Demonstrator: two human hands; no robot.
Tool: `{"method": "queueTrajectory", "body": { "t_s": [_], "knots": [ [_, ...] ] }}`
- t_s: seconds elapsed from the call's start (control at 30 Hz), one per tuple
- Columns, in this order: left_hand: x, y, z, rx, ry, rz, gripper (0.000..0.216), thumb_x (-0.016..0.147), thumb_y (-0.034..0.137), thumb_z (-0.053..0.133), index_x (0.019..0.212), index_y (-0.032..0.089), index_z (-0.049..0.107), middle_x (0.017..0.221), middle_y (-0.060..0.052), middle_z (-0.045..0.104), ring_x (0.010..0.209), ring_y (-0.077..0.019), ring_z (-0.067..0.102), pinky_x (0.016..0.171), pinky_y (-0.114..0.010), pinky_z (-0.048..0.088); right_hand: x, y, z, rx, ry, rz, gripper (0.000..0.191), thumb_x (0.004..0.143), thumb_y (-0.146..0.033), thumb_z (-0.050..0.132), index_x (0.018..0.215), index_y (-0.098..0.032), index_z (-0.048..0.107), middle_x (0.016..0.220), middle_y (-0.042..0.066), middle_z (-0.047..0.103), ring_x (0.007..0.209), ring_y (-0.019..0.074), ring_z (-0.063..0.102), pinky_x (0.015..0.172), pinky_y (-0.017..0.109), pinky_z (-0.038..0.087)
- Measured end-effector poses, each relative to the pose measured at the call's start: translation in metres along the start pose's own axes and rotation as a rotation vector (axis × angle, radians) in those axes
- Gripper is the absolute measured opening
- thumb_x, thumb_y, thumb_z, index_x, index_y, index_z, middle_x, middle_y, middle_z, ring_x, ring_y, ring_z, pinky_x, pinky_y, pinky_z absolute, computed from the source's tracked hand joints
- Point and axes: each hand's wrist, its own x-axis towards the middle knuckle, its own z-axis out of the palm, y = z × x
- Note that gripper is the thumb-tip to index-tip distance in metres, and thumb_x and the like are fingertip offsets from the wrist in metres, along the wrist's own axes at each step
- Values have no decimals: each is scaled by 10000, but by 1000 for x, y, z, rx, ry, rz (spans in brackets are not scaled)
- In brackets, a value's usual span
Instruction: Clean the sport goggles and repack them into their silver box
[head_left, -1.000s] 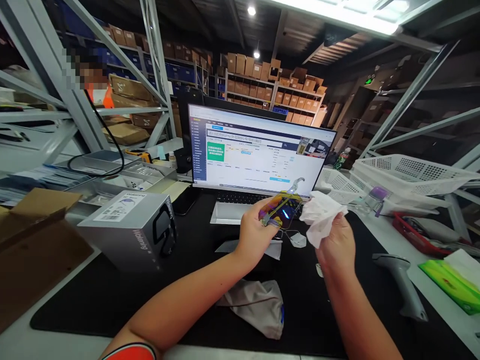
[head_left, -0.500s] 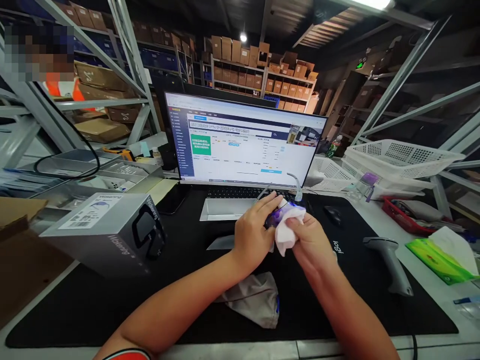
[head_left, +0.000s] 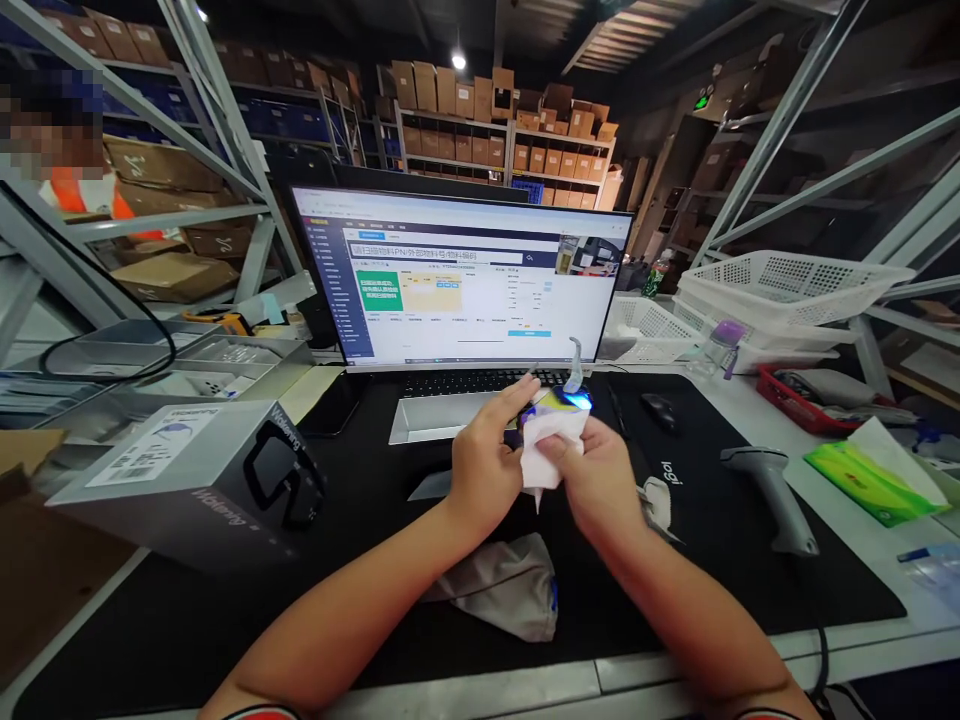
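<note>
Above the black desk mat, my left hand (head_left: pixel 484 455) is closed around one side of a pair of glasses (head_left: pixel 575 399). Their mirrored lens shines blue, purple and yellow, and a clear curved temple arm sticks up. My right hand (head_left: pixel 606 478) pinches a white tissue (head_left: pixel 546 462) and presses it over the lens. The fingers and tissue hide much of the frame. A crumpled grey cloth pouch (head_left: pixel 511 588) lies on the mat below my wrists. Behind my left hand is a shallow white box part (head_left: pixel 431 418).
A grey product box (head_left: pixel 225 480) stands left. Ahead are a monitor (head_left: pixel 450 335) and keyboard (head_left: pixel 439 384). On the right are a mouse (head_left: pixel 660 412), a scanner (head_left: pixel 776 495), a tissue pack (head_left: pixel 862 480), a red tray (head_left: pixel 810 425) and white baskets (head_left: pixel 795 300). Another person appears far left.
The tissue now covers the lens front, and the glasses have turned so their shiny lens shows. Both hands sit slightly farther left in view. A panel on the screen has turned yellow.
</note>
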Motion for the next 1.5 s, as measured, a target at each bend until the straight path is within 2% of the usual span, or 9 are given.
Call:
{"method": "queueTrajectory", "body": {
  "t_s": [0.2, 0.57, 0.67, 0.77, 0.87, 0.93, 1.1, 1.3, 1.5],
  "knots": [
    [0, 12, 2, 188, -117, -14, 718, 755, -23, 559, 1403, 286, 574, 1487, -18, 573, 1314, -226, 600, 1097, -392, 523, 21, -38, -28, 229, -147, 229, 465, 512, -281, 972, 916, -214, 752, 868, 4, 765, 732, 133, 680, 718, 227, 567],
    [16, 13, -17, 159, -179, -154, 707, 715, -7, 562, 1356, 285, 625, 1382, 13, 660, 1267, -208, 632, 1059, -339, 553, 36, -38, -40, 161, -122, 196, 490, 571, -351, 958, 970, -208, 713, 896, 28, 762, 815, 193, 714, 796, 301, 590],
    [21, 9, -25, 74, -160, -223, 616, 729, 25, 601, 1291, 266, 671, 1289, -7, 716, 1165, -222, 692, 994, -356, 596, 46, -44, -53, 59, -21, 62, 433, 625, -366, 925, 942, -181, 695, 879, 38, 751, 752, 157, 692, 756, 268, 574],
    [26, 10, -36, 85, -181, -205, 604, 706, 15, 601, 1253, 253, 695, 1260, -17, 730, 1152, -246, 701, 972, -388, 612, 51, -57, -69, -89, 140, -284, 391, 704, -344, 869, 980, -184, 642, 893, 39, 742, 780, 165, 699, 782, 299, 565],
    [28, 16, -46, 146, -295, -114, 694, 652, -37, 549, 1265, 256, 689, 1324, -13, 698, 1226, -250, 663, 1057, -424, 565, 44, -67, -74, -197, 266, -633, 410, 751, -324, 838, 1034, -221, 560, 951, 28, 740, 891, 204, 729, 876, 377, 560],
    [27, 22, -48, 173, -396, -51, 698, 658, -44, 531, 1271, 251, 687, 1367, -16, 671, 1271, -242, 635, 1103, -435, 528, 33, -69, -68, -251, 258, -702, 427, 772, -331, 828, 1057, -245, 523, 976, 30, 744, 945, 227, 737, 891, 397, 561],
    [23, 26, -43, 191, -469, 21, 668, 667, -31, 556, 1273, 221, 682, 1318, -27, 703, 1216, -235, 665, 1055, -404, 561, 2, -66, -49, -426, -2, -432, 382, 795, -347, 810, 1057, -269, 544, 961, 53, 762, 875, 239, 743, 703, 309, 575],
    [22, 19, -37, 205, -285, 107, 476, 695, 13, 609, 1108, 211, 737, 1124, -17, 779, 1039, -224, 733, 1120, -481, 504, -5, -72, -58, -680, -534, 125, 513, 758, -276, 839, 1184, -254, 555, 872, 23, 736, 601, 146, 647, 485, 207, 467],
    [22, 21, -39, 252, -96, 191, 368, 725, 46, 651, 1049, 202, 728, 1058, -34, 778, 998, -217, 728, 1167, -541, 445, -4, -78, -55, -527, -531, 220, 582, 740, -261, 853, 1166, -271, 456, 855, 6, 726, 605, 162, 669, 473, 210, 482]
  ]
}}
